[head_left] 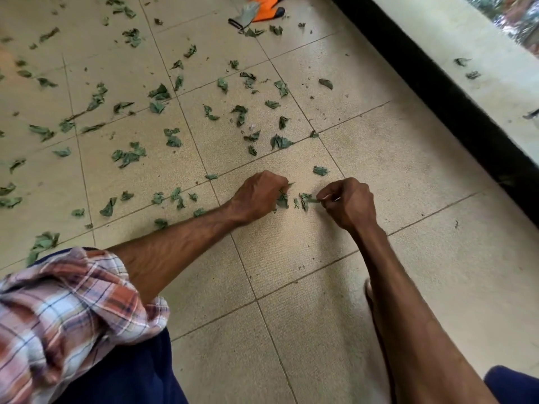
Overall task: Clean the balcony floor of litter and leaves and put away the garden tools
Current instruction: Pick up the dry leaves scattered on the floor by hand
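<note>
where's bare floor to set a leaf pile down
Bare tiles lie between the right hand and the black kerb, and nearer, between the forearms. Left of the left hand, up to the orange glove, leaves crowd it.

**Inspector:** Where do the grips sit?

**Operator:** I log the left grip (256,196) and right grip (350,202) low on the floor (291,287), close together. A small cluster of leaves (304,199) lies between them, and each grip holds some.

**Inspector:** And the surroundings?

**Operator:** I note more leaves scattered beyond the grips and to their left, across the far floor. A glove (253,10) lies at the far edge, ahead. A raised ledge (466,39) runs along the right side with two leaves on it, and a kerb (437,91) sits between ledge and floor. The person's sleeve (73,301) is nearest me, lower left.
</note>
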